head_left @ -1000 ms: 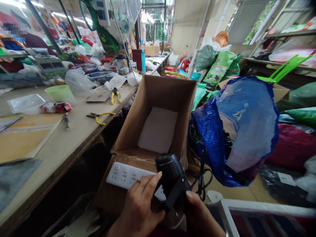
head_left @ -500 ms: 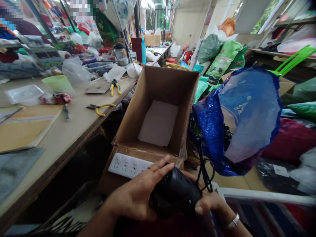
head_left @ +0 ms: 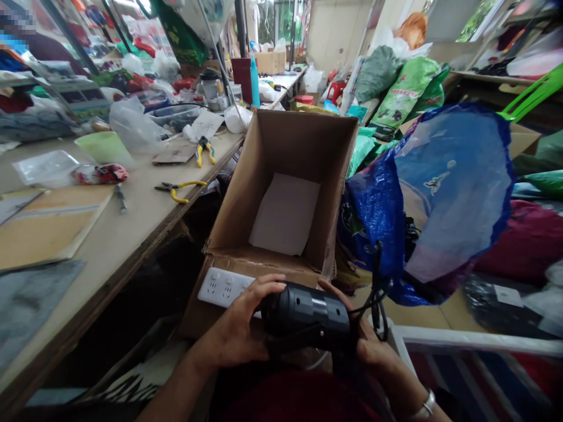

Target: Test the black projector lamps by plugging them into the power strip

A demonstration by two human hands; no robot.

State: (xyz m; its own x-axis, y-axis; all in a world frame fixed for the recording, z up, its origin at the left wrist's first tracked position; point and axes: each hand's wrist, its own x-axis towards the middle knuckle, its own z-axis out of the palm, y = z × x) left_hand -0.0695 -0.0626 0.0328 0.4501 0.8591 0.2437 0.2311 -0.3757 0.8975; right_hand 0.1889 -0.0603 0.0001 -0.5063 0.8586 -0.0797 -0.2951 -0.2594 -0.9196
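A black cylindrical device (head_left: 308, 313) with a bracket is held level between both hands, close to my body. My left hand (head_left: 240, 325) grips its left end, and my right hand (head_left: 372, 340) wraps round the right end, a bracelet on the wrist. Its looped black cable (head_left: 377, 293) rises beside my right hand. Just beyond, a white power strip (head_left: 226, 287) lies on a cardboard flap, its right part hidden behind my left hand. The open cardboard box (head_left: 229, 217) behind it has a loose flat sheet (head_left: 285, 214) on its bottom.
Left, a workbench (head_left: 145, 220) bears yellow-handled pliers (head_left: 180, 190), a second pair (head_left: 204, 152), a notebook (head_left: 57, 223) and plastic bags. To the right stands an open blue bag (head_left: 378, 211), with a white frame bar (head_left: 475, 340) below it.
The black device has turned to lie more sideways, showing its ridged side. Both hands have shifted with it, and the cable has moved right. The view has shifted slightly.
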